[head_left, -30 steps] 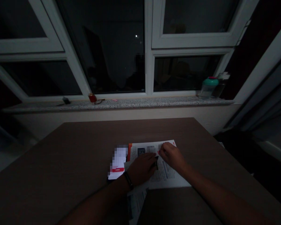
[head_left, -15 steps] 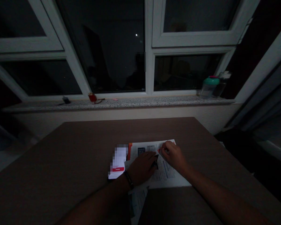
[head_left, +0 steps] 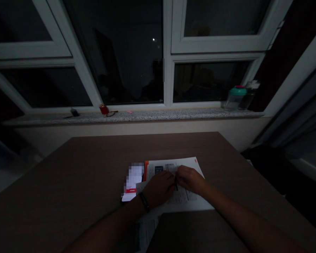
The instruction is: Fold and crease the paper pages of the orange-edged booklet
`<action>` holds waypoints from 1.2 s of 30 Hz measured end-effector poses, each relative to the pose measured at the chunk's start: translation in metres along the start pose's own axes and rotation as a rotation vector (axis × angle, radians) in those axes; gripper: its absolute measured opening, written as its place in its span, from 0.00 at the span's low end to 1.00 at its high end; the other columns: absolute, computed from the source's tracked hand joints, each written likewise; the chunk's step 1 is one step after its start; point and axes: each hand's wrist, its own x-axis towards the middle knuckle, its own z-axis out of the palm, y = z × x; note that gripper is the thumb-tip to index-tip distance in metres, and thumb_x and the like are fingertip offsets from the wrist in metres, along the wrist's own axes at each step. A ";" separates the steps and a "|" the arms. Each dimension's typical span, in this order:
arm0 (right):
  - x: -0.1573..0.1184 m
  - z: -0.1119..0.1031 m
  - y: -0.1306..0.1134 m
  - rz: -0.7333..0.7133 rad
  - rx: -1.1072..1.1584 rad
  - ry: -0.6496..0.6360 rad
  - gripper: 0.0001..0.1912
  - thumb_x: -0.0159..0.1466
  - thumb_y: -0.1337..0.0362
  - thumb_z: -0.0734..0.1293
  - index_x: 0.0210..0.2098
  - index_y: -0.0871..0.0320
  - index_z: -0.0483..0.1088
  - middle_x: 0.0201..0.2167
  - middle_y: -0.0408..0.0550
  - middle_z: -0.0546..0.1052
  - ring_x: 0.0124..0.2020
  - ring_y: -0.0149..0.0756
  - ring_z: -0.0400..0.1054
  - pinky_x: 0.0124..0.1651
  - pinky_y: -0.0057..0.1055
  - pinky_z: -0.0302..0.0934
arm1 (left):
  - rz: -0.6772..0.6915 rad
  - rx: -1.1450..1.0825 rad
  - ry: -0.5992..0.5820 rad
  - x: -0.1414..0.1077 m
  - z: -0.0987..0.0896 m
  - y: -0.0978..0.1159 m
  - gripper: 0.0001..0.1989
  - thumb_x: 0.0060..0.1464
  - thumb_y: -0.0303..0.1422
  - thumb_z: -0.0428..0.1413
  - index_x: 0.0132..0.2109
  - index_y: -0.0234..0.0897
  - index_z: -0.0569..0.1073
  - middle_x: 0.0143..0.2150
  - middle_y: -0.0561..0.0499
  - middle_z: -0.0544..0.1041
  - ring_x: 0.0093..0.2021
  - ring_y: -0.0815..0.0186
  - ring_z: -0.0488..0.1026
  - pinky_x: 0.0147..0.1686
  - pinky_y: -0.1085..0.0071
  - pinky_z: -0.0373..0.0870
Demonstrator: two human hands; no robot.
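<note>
Brown wood-grained tabletop (head_left: 94, 158), seen from above, beneath a speckled grey stone windowsill (head_left: 158, 115). At the left of the sill sits a small dark object (head_left: 74, 112), too dim to identify; right of it stands a small red container with a gold-coloured top (head_left: 103, 109). On the tabletop, near the middle, lies a black-edged smartphone with a lit white screen (head_left: 133, 182), partly pixelated and crossed by a red band near its lower end. A pale printed paper sheet (head_left: 147, 228) overlaps the phone's lower right edge and extends toward the viewer. The left hand (head_left: 159, 188), a dark band (head_left: 144, 202) at its wrist, rests palm down over the papers, fingers bent. Beneath both hands, right of the phone, a white rectangular printed paper page (head_left: 185, 198) lies flat: orange strip along its left edge, dark blue panel at upper left, small illegible text, orange mark at the upper right corner. A small black item (head_left: 176, 184) shows between the hands. The right hand (head_left: 188, 178) is curled, fingertips close to the left's; whether either hand grips the item cannot be told. Far right on the sill: a clear bottle with a teal lid (head_left: 235, 97).
</note>
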 end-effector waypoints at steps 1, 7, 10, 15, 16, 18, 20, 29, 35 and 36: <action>0.001 0.000 0.000 0.007 -0.006 0.005 0.07 0.63 0.73 0.61 0.31 0.56 0.63 0.30 0.45 0.69 0.34 0.36 0.65 0.36 0.28 0.58 | -0.002 0.002 -0.001 0.000 0.000 0.000 0.03 0.61 0.27 0.52 0.42 0.37 0.70 0.44 0.47 0.73 0.47 0.59 0.69 0.49 0.62 0.67; 0.003 0.002 0.008 0.158 -0.098 0.097 0.09 0.62 0.75 0.61 0.28 0.56 0.62 0.28 0.44 0.68 0.32 0.36 0.64 0.35 0.29 0.55 | 0.009 -0.016 -0.001 -0.002 0.001 -0.001 0.07 0.61 0.27 0.52 0.46 0.36 0.70 0.48 0.46 0.74 0.51 0.59 0.69 0.53 0.61 0.66; 0.002 0.004 0.011 0.215 -0.150 0.147 0.09 0.61 0.75 0.62 0.29 0.56 0.62 0.28 0.44 0.69 0.32 0.36 0.64 0.35 0.29 0.55 | 0.001 -0.045 0.019 -0.004 0.003 -0.002 0.10 0.62 0.27 0.52 0.49 0.36 0.70 0.52 0.46 0.73 0.53 0.59 0.69 0.56 0.61 0.65; -0.001 0.005 0.014 0.287 -0.153 0.286 0.06 0.63 0.72 0.62 0.30 0.56 0.62 0.29 0.45 0.70 0.32 0.36 0.65 0.36 0.29 0.56 | -0.018 -0.056 0.034 -0.005 0.007 -0.005 0.18 0.61 0.28 0.53 0.58 0.37 0.66 0.62 0.45 0.68 0.62 0.57 0.63 0.62 0.56 0.60; -0.001 0.005 0.014 0.275 -0.138 0.297 0.06 0.63 0.71 0.62 0.30 0.56 0.62 0.29 0.45 0.70 0.32 0.35 0.65 0.36 0.28 0.57 | -0.018 -0.057 0.029 -0.005 0.007 -0.005 0.19 0.61 0.28 0.53 0.59 0.38 0.65 0.63 0.45 0.66 0.63 0.57 0.62 0.63 0.55 0.59; -0.002 0.005 0.012 0.232 -0.100 0.287 0.06 0.64 0.70 0.62 0.30 0.56 0.62 0.29 0.45 0.70 0.31 0.35 0.65 0.36 0.28 0.57 | -0.029 -0.066 0.021 -0.005 0.006 -0.004 0.20 0.61 0.29 0.53 0.60 0.38 0.64 0.64 0.44 0.65 0.65 0.57 0.60 0.63 0.54 0.58; -0.002 0.004 0.009 0.184 -0.070 0.245 0.06 0.63 0.70 0.62 0.30 0.55 0.62 0.29 0.45 0.70 0.31 0.35 0.65 0.35 0.27 0.58 | -0.054 -0.086 0.015 -0.004 0.005 -0.003 0.23 0.60 0.29 0.54 0.62 0.37 0.61 0.65 0.42 0.64 0.65 0.56 0.60 0.63 0.54 0.58; -0.001 0.001 -0.002 -0.115 0.091 0.005 0.08 0.61 0.74 0.62 0.29 0.55 0.64 0.28 0.45 0.70 0.33 0.35 0.65 0.37 0.28 0.59 | -0.094 -0.175 0.045 -0.002 0.007 -0.003 0.26 0.56 0.26 0.55 0.61 0.38 0.60 0.60 0.42 0.68 0.61 0.55 0.64 0.62 0.54 0.61; 0.006 0.001 0.004 0.065 0.035 0.120 0.11 0.60 0.76 0.62 0.25 0.56 0.61 0.26 0.43 0.67 0.30 0.34 0.63 0.34 0.27 0.56 | -0.059 -0.120 0.036 -0.003 0.008 -0.004 0.24 0.57 0.28 0.55 0.60 0.38 0.61 0.62 0.42 0.67 0.62 0.54 0.63 0.62 0.53 0.60; 0.007 0.001 0.006 0.091 0.008 0.139 0.11 0.60 0.76 0.61 0.25 0.56 0.61 0.25 0.43 0.66 0.30 0.34 0.63 0.34 0.27 0.55 | -0.055 -0.104 0.029 -0.003 0.008 -0.005 0.23 0.58 0.28 0.55 0.60 0.37 0.61 0.62 0.41 0.66 0.63 0.54 0.62 0.62 0.53 0.60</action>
